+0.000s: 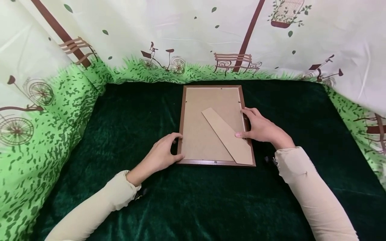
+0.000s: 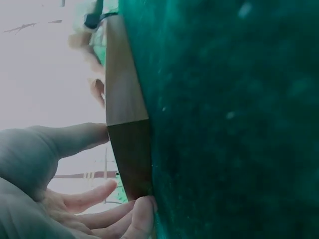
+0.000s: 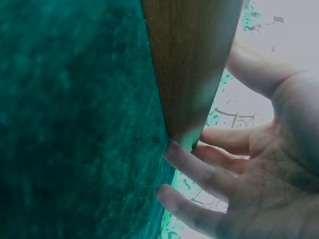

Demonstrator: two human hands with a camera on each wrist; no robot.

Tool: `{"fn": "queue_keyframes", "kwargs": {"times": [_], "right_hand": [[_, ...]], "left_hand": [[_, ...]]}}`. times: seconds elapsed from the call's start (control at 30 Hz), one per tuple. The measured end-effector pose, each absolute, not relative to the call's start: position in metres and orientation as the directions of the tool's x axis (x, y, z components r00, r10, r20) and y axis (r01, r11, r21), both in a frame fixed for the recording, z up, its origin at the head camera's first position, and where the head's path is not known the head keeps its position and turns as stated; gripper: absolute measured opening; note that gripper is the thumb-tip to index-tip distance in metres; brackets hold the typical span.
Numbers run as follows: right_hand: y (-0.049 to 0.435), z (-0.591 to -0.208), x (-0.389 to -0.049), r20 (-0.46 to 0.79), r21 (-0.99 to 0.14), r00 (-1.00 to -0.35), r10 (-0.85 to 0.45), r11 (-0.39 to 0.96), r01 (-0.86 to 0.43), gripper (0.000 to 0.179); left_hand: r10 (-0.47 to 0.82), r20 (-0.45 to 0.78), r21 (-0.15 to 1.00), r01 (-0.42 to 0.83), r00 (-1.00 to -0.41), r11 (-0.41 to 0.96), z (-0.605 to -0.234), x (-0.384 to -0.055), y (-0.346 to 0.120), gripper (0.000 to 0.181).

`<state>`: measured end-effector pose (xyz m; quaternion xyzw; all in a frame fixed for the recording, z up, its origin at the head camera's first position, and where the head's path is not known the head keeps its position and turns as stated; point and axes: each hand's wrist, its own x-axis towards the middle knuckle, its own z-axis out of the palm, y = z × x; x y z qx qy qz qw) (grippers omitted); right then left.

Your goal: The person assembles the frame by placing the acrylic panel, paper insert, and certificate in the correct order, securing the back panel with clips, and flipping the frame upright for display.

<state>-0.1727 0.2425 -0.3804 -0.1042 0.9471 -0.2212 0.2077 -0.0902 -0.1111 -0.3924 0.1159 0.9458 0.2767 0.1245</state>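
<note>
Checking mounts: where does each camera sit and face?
Head: on the head, forward and down at the picture frame; sleeves, left grip and right grip show.
Left wrist: on that wrist, facing a frame corner; left grip, right grip beyond.
Right wrist: likewise, facing the frame's side; right grip.
Wrist views share frame, green cloth.

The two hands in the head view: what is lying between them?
In the head view, a brown frame lies between the left hand and the right hand, its backing board facing up with a slanting strip over it.
</note>
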Motion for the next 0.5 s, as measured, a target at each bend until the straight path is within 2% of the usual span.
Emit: {"fn": "queue_keyframes", "kwargs": {"times": [0.33, 0.5], "right_hand": [[0.2412, -0.3784, -0.1726, -0.350, -0.478, -0.887, -0.299, 0.872, -0.106, 0.110], [0.2436, -0.3792, -0.1717, -0.349, -0.478, -0.888, -0.298, 0.872, -0.104, 0.109]], "left_hand": [[0.279, -0.117, 0.569, 0.166, -0.953, 0.805, -0.3931, -0.0823, -0.1093, 0.040], [0.267, -0.133, 0.608, 0.134, -0.954, 0.783, -0.3926, -0.0807, -0.1059, 0.041]]}}
